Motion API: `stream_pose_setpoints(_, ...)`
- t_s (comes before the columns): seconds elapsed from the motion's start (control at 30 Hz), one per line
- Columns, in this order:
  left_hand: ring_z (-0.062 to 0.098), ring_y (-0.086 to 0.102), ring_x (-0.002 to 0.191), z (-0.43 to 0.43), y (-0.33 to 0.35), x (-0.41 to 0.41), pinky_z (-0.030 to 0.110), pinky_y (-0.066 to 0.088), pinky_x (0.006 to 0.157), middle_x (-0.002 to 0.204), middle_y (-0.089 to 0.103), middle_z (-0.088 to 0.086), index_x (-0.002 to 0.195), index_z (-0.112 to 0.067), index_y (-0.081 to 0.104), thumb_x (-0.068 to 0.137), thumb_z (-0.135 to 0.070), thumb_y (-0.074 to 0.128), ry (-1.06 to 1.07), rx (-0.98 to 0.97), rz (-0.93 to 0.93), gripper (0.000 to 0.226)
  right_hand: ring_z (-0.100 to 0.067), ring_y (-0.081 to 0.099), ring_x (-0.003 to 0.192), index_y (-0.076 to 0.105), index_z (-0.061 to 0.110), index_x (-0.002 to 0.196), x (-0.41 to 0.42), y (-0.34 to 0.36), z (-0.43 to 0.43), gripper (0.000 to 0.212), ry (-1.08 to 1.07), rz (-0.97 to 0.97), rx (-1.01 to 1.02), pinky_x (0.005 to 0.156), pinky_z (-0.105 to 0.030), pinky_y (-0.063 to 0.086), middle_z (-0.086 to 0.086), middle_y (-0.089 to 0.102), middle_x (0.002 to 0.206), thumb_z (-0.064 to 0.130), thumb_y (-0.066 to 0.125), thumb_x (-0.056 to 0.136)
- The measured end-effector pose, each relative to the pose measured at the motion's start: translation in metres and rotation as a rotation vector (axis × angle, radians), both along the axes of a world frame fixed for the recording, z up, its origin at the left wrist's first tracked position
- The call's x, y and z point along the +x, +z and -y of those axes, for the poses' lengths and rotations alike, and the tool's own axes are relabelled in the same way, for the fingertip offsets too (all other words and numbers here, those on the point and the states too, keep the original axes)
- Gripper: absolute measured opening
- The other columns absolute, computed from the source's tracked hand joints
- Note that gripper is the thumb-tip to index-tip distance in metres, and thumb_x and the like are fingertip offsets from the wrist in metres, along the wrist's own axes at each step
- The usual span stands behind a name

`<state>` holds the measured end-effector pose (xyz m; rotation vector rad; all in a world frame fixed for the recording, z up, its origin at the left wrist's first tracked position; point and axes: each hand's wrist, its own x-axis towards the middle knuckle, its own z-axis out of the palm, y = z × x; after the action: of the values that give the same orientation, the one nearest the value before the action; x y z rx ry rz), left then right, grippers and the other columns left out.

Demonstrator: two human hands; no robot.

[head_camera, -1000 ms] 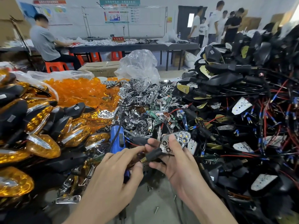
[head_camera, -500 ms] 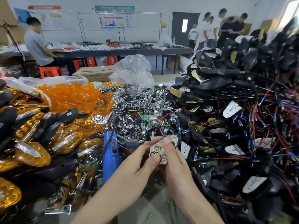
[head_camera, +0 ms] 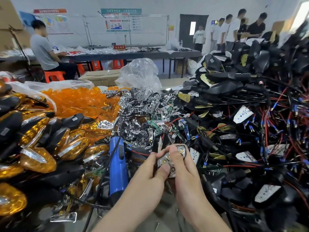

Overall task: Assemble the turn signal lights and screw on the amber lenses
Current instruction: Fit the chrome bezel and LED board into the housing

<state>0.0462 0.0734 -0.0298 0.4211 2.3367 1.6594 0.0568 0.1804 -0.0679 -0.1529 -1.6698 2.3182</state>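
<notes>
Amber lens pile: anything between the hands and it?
Yes. The left hand and right hand both grip the reflector unit; the blue screwdriver and chrome reflectors lie between them and the amber lens pile at back left. Reaching over looks feasible.

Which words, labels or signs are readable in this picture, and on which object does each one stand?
"不合格区": red sign on the far table.
Wall posters: too small to read.
Cardboard box print: blurred.
T-shirt logo: blurred.
Housing stickers: too small.
Turn signal light held by left hand and right hand: no text seen.
</notes>
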Motion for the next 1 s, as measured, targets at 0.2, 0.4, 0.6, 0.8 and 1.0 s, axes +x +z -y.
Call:
stream_pose_setpoints(0.2, 0.007, 0.066, 0.083, -0.002, -0.005, -0.001, 0.041, 0.048, 0.082, 0.066, 0.061, -0.015, 0.103, -0.055, 0.058, 0.101, -0.041, 0.049, -0.005, 0.057, 0.015, 0.017, -0.023, 0.070, 0.070, 0.074, 0.034, 0.096, -0.001, 0.006, 0.001, 0.046, 0.053, 0.040, -0.094, 0.056, -0.040, 0.058, 0.002, 0.078, 0.097, 0.070, 0.066, 0.069)
stream_pose_setpoints(0.4, 0.007, 0.055, 0.062, -0.001, -0.005, 0.002, 0.036, 0.049, 0.074, 0.057, 0.059, -0.014, 0.106, -0.048, 0.060, 0.097, -0.052, 0.049, -0.018, 0.027, 0.012, 0.015, -0.023, 0.067, 0.063, 0.077, 0.031, 0.085, 0.001, 0.011, -0.001, 0.040, 0.080, 0.037, -0.097, 0.055, -0.041, 0.057, -0.002, 0.079, 0.099, 0.067, 0.065, 0.072)
stream_pose_setpoints(0.6, 0.000, 0.056, 0.052, 0.012, 0.005, 0.010, 0.018, 0.041, 0.055, 0.069, 0.068, -0.011, 0.085, -0.037, 0.059, 0.099, -0.056, 0.042, -0.143, -0.147, -0.179, 0.029, -0.029, 0.076, 0.091, 0.073, 0.019, 0.084, 0.002, 0.018, -0.006, 0.027, -0.043, 0.013, -0.303, 0.071, -0.036, 0.063, -0.009, 0.078, 0.092, 0.045, 0.068, 0.082)
stream_pose_setpoints(0.8, 0.023, 0.054, 0.081, 0.019, 0.017, 0.024, 0.038, 0.035, 0.064, 0.063, 0.045, -0.001, 0.084, -0.035, 0.045, 0.099, -0.060, 0.030, -0.114, -0.455, -0.383, 0.033, -0.023, 0.068, 0.059, 0.070, 0.019, 0.074, 0.009, 0.031, -0.006, 0.026, -0.015, -0.014, -0.442, 0.059, -0.034, 0.060, -0.005, 0.069, 0.075, 0.039, 0.061, 0.087)
stream_pose_setpoints(1.0, 0.020, 0.052, 0.089, 0.020, 0.027, 0.039, 0.037, 0.044, 0.076, 0.086, 0.054, -0.004, 0.094, -0.034, 0.036, 0.098, -0.061, 0.023, -0.123, -0.647, -0.483, 0.031, -0.016, 0.054, 0.051, 0.063, 0.016, 0.081, 0.012, 0.037, -0.010, 0.022, 0.038, -0.055, -0.610, 0.051, -0.029, 0.054, -0.002, 0.062, 0.075, 0.039, 0.064, 0.081)
